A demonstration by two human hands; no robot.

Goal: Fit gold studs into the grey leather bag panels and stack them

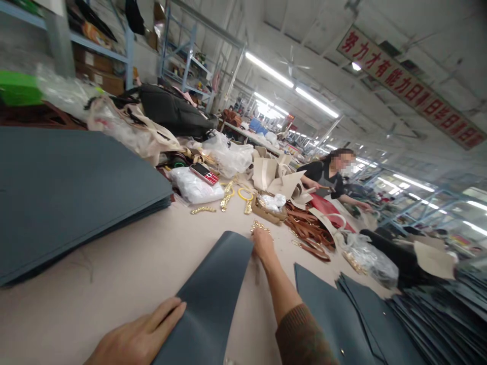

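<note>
My left hand point(142, 332) grips the edge of a dark blue-grey leather panel point(213, 294), thumb and fingers closed on it. The panel is bent over in a curve, and its far end rises toward my other hand. My right hand point(262, 242) reaches forward past that end, its fingers drawn together at a small pile of gold metal pieces point(261, 224). What sits between those fingertips is too small to make out. Farther back lie gold strips of hardware point(227, 196) and a yellow ring point(245, 193).
A thick stack of blue-grey panels point(76, 197) fills the left; more panels point(335, 309) lie at right. Behind are a phone point(204, 173), a plastic-wrapped packet point(196, 187), a small cardboard box point(271, 213) and brown straps point(308, 228). A co-worker point(329, 175) stands across the table.
</note>
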